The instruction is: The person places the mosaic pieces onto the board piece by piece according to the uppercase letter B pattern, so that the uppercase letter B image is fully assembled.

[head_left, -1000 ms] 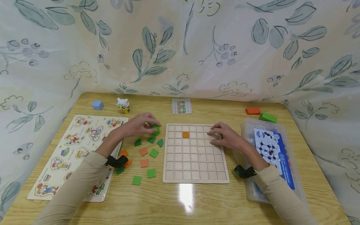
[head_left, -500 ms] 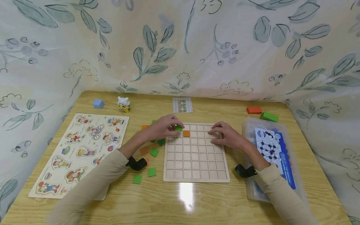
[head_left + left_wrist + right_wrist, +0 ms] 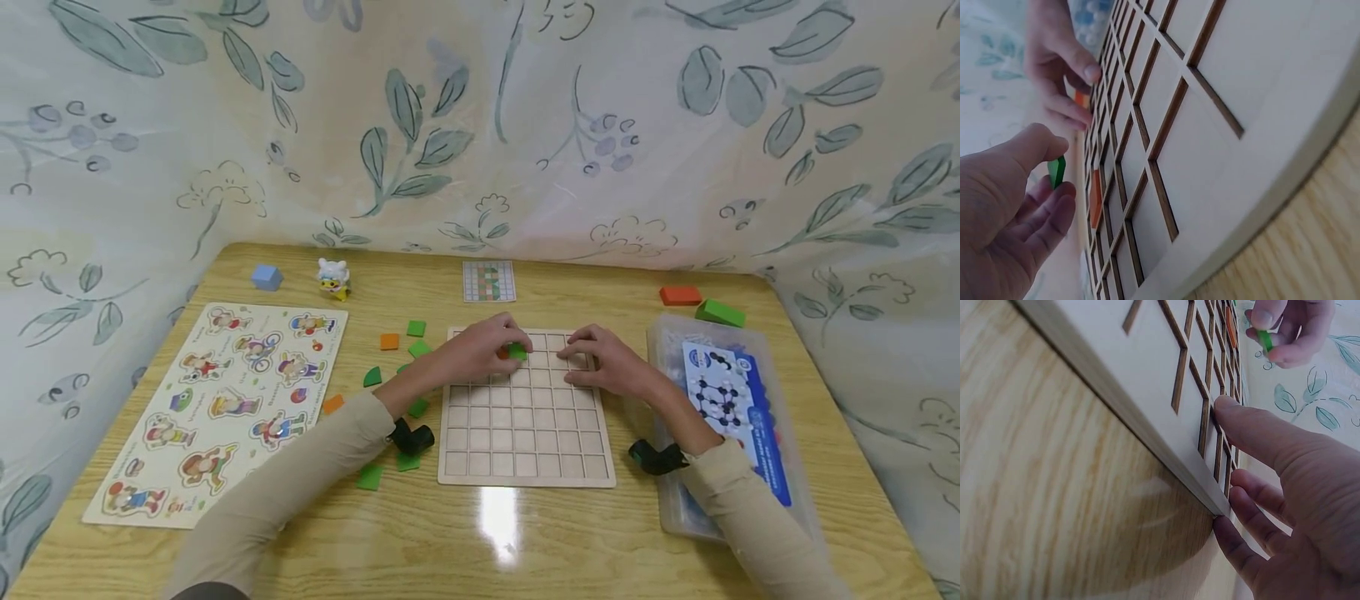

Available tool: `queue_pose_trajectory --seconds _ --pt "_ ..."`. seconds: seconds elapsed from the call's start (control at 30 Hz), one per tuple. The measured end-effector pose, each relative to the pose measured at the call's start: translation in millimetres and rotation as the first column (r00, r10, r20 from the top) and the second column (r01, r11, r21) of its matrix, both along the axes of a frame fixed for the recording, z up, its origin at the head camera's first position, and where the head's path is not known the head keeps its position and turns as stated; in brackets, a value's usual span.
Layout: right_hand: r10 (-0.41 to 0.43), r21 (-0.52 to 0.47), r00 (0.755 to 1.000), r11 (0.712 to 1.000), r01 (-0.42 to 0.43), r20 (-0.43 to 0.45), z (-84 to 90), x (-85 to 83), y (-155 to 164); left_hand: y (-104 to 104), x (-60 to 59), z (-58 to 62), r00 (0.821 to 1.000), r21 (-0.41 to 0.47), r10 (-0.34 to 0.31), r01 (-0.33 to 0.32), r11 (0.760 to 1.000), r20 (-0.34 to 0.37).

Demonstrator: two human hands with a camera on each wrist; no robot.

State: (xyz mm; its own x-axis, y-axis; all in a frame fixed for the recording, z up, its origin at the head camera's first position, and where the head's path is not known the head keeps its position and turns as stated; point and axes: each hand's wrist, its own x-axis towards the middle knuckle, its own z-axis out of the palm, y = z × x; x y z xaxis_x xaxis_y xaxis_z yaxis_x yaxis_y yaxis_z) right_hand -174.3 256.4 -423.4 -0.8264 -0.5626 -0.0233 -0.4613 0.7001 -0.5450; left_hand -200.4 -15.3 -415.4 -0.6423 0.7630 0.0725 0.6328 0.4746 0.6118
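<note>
The left hand (image 3: pixel 483 346) pinches a green tile (image 3: pixel 1056 172) between thumb and fingers. It hovers over the upper part of the wooden grid board (image 3: pixel 525 446). Close by, an orange tile (image 3: pixel 1095 200) sits in one cell, mostly covered by the left hand in the head view. At the board's right side is the right hand (image 3: pixel 603 360), its thumb (image 3: pixel 1235 412) touching the grid and its other fingers relaxed along the edge. Loose green and orange tiles, among them an orange square (image 3: pixel 389 342) and a green square (image 3: pixel 416 328), lie left of the board, some hidden under the left arm.
Behind the board lies a small pattern card (image 3: pixel 489 282). A picture puzzle board (image 3: pixel 187 417) lies on the left, below a toy figure (image 3: pixel 333 278) and a blue block (image 3: pixel 267 277). At right are a plastic box (image 3: pixel 675 500), a red block (image 3: pixel 680 296) and a green block (image 3: pixel 721 312).
Holding the green tile, the left hand has moved right from the loose tiles to over the board, past the orange tile. The right hand has stayed at the board's right side.
</note>
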Motion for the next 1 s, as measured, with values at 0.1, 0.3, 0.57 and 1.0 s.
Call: queue_pose_trajectory --seconds 0.1,0.3,0.57,1.0 --pt "-0.002 -0.007 1.000 1.000 0.002 0.001 -1.4 0.3 0 3 -1.2 -1.7 1.000 -0.012 0.004 -0.004 1.000 -0.019" --pt "0.010 -0.025 1.000 1.000 -0.010 -0.006 -3.5 -0.3 0 5 -1.6 -4.3 0.997 -0.051 0.019 -0.023 0.998 -0.077" --pt "0.015 -0.026 1.000 1.000 -0.015 -0.002 -3.4 -0.8 1 9 -2.0 -6.4 0.995 -0.055 0.039 -0.044 0.998 -0.095" --pt "0.008 -0.024 1.000 1.000 -0.008 0.001 -2.0 -0.6 0 13 -1.7 -8.5 0.992 -0.075 0.043 -0.053 0.996 -0.120"
